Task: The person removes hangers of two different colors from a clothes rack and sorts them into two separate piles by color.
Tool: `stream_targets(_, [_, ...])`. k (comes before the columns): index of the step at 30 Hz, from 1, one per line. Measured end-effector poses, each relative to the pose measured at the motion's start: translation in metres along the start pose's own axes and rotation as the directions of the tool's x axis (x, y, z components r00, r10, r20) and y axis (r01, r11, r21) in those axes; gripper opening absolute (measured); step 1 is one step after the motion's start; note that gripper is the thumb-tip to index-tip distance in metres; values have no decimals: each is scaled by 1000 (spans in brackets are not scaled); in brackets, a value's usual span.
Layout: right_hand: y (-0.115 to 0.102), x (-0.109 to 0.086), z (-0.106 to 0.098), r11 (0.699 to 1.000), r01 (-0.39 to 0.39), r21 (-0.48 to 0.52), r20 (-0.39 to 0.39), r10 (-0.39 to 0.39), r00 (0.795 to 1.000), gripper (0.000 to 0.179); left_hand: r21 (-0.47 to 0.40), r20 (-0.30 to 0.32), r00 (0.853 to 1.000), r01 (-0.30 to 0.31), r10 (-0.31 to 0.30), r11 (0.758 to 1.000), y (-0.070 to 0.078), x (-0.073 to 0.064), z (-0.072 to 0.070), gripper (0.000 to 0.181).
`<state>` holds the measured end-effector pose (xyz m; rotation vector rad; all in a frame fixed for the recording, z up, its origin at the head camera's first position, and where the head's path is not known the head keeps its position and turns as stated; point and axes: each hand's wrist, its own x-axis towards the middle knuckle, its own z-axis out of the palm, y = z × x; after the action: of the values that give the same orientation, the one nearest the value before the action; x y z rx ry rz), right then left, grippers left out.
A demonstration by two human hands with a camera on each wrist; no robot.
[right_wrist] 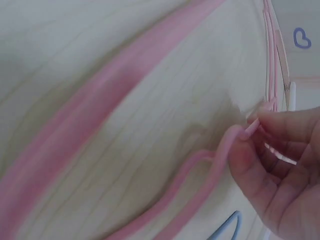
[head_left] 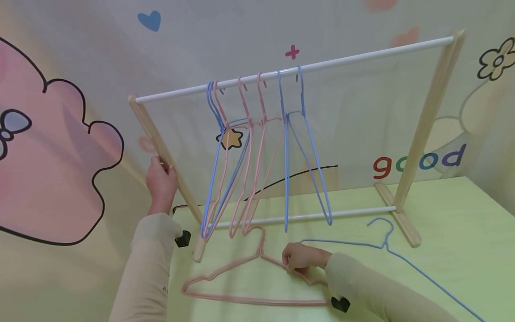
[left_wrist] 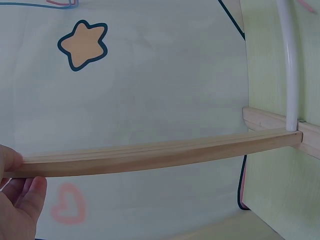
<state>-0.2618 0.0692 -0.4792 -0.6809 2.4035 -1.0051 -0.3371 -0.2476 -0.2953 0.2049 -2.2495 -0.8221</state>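
Note:
My left hand (head_left: 162, 185) grips the left wooden post (left_wrist: 150, 156) of a clothes rack partway up; in the left wrist view its thumb and fingers sit on either side of the post. Low over the table, my right hand (head_left: 303, 257) pinches one arm of a pink hanger (right_wrist: 200, 185) between thumb and fingers. Doubled pink strands show that more than one pink hanger lies stacked there, hooks toward the rack. A blue hanger (head_left: 386, 243) lies on the table to the right of that hand, partly hidden behind the forearm.
From the rack's white top rod (head_left: 362, 57) hang several pink hangers (head_left: 261, 103) and blue hangers (head_left: 286, 179), mostly left of its middle. A lower white rod (head_left: 354, 212) joins the posts. The rack's right foot (head_left: 406, 228) rests on the pale green table (head_left: 450, 214), before a printed wall.

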Motion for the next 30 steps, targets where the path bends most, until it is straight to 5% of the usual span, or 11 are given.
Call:
stream_targets(3, [-4, -3, -1, 996, 9, -84, -32, -12, 999, 17, 4, -4, 1000, -2, 2, 1000, -1, -1, 0, 22])
stream_targets(7, [-10, -10, -13, 996, 36, -80, -34, -39, 999, 9, 10, -5, 1000, -3, 3, 1000, -3, -1, 1, 22])
stream_targets(12, [-9, -23, -38, 992, 117, 36, -33, -116, 993, 4, 15, 1, 1000, -1, 1, 1000, -3, -1, 1, 23])
stream_targets(21, [-3, -43, -77, 968, 173, 182, -153, -146, 977, 8, 14, 1, 1000, -6, 6, 1000, -2, 1, 2, 24])
stream_targets(25, [-6, -50, -96, 967, 183, 180, -281, -127, 951, 12, 15, -1, 1000, -3, 3, 1000, -2, 1, 2, 24])
stream_targets(30, [-11, -55, -118, 952, 200, 233, -456, -75, 887, 15, 18, -6, 1000, -3, 3, 1000, -3, 1, 3, 24])
